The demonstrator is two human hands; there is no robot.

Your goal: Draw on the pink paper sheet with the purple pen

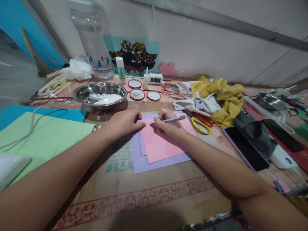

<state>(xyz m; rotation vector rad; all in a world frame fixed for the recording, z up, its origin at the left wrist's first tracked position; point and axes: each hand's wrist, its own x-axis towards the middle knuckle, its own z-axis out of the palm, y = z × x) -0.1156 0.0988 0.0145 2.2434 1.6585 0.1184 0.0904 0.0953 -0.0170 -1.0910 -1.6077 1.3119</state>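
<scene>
A pink paper sheet (160,142) lies on lilac sheets (144,162) in the middle of a cardboard-covered table (144,195). My right hand (168,125) is closed around a lilac pen (172,119), its tip touching the pink sheet's top left part. My left hand (124,122) rests with curled fingers pressing on the upper left corner of the paper stack.
Yellow-handled scissors (201,125) and red ones lie just right of the paper. A metal bowl (99,93), round red-rimmed tins (137,94), glue bottles, a yellow cloth (225,96), a phone (245,147), green paper (45,134) and a large plastic bottle (92,38) surround the work area.
</scene>
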